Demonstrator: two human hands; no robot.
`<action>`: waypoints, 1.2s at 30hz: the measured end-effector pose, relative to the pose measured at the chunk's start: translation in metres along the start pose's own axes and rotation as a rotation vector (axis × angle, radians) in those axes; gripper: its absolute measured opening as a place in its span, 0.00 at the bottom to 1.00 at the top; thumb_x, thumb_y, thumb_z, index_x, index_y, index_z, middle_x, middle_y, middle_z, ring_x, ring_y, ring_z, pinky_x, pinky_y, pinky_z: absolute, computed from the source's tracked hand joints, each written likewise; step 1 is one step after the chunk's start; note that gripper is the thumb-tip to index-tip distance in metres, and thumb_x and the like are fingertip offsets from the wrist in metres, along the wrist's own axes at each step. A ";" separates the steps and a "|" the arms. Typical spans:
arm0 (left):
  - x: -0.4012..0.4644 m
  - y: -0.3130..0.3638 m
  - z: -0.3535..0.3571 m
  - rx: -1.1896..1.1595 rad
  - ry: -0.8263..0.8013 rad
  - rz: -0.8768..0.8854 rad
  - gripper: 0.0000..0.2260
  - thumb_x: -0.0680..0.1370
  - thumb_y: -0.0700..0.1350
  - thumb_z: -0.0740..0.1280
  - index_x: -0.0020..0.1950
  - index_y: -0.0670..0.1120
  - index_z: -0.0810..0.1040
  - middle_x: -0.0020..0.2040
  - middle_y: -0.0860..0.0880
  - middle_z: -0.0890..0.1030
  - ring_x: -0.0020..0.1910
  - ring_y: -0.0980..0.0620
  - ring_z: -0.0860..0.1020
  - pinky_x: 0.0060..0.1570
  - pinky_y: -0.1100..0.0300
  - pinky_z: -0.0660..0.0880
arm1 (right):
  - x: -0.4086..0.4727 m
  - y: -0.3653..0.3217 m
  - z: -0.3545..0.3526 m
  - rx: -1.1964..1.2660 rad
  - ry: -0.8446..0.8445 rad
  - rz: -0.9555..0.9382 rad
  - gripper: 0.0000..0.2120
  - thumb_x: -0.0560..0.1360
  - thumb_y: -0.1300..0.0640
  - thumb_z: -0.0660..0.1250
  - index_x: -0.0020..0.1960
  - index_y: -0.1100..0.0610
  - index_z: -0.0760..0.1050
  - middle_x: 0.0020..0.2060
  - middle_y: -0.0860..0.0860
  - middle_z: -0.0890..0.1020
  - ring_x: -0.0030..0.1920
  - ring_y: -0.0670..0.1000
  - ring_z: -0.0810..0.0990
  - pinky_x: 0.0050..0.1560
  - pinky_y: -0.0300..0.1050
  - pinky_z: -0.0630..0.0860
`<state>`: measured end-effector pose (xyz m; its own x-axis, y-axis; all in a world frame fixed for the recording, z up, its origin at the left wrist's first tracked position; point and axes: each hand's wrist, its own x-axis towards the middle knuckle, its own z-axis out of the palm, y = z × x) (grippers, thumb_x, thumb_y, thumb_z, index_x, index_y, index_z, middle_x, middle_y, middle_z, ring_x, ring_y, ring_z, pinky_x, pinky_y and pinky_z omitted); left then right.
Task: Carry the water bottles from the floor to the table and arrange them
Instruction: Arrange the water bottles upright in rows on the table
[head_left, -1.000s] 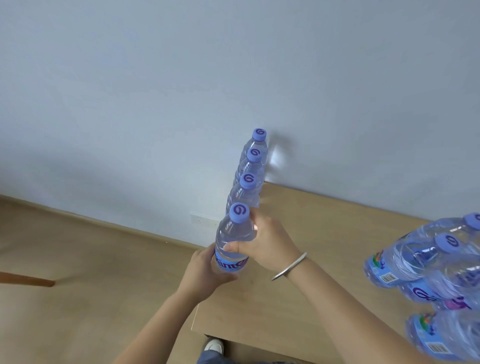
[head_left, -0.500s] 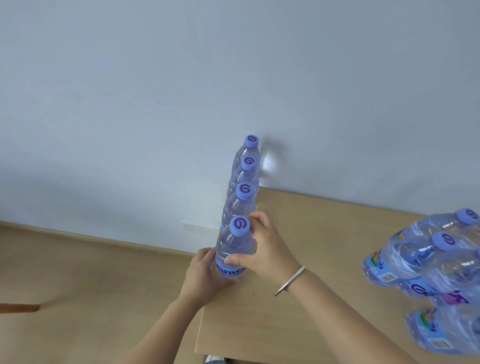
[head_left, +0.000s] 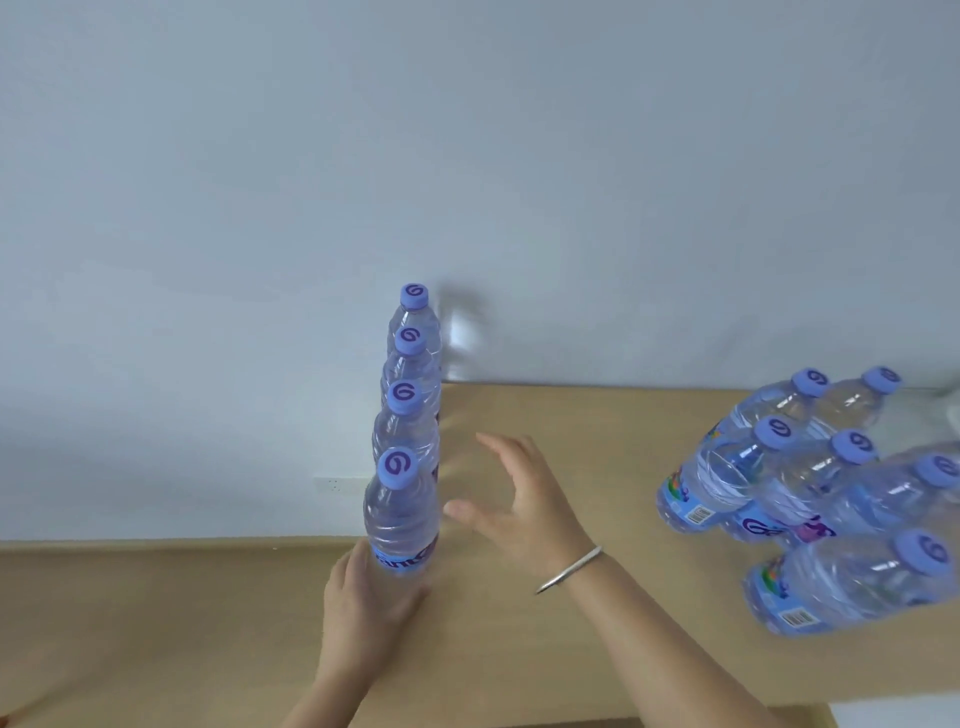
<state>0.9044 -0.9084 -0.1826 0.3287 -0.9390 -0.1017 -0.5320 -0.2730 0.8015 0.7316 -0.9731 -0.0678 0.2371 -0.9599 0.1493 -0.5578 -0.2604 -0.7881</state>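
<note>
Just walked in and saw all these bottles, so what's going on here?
A person is lining up water bottles on a wooden table. Four capped bottles stand in a single-file row running toward the wall. The left hand rests against the base of the nearest bottle, while the right hand hovers open beside it, touching nothing. A cluster of more bottles waits on the table's right side, apart from the row.

A pale grey-blue wall is seen behind, with a white socket set low (partly hidden); a wood-toned floor lies beneath.
</note>
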 end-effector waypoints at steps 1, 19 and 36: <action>-0.009 -0.001 0.002 0.018 0.013 -0.011 0.35 0.59 0.44 0.81 0.62 0.39 0.74 0.55 0.47 0.77 0.61 0.41 0.72 0.59 0.55 0.66 | -0.005 0.011 -0.013 -0.003 0.123 0.035 0.27 0.66 0.53 0.76 0.62 0.58 0.73 0.52 0.48 0.72 0.56 0.47 0.72 0.61 0.37 0.67; -0.039 0.103 0.053 0.046 -0.527 0.400 0.13 0.71 0.44 0.72 0.56 0.49 0.77 0.49 0.58 0.75 0.48 0.67 0.72 0.51 0.78 0.65 | -0.038 0.118 -0.145 0.120 0.737 0.466 0.33 0.66 0.62 0.74 0.67 0.58 0.64 0.61 0.51 0.70 0.61 0.50 0.70 0.64 0.46 0.67; -0.014 0.201 0.118 -0.207 -0.184 0.330 0.41 0.61 0.48 0.79 0.62 0.69 0.56 0.57 0.69 0.68 0.57 0.70 0.69 0.52 0.77 0.65 | 0.012 0.041 -0.194 0.259 0.390 0.298 0.19 0.57 0.44 0.76 0.42 0.51 0.76 0.36 0.46 0.83 0.39 0.43 0.82 0.42 0.41 0.76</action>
<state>0.7009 -0.9744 -0.0897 0.0129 -0.9957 0.0916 -0.4112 0.0782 0.9082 0.5576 -1.0153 0.0176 -0.2406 -0.9682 0.0690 -0.3307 0.0149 -0.9436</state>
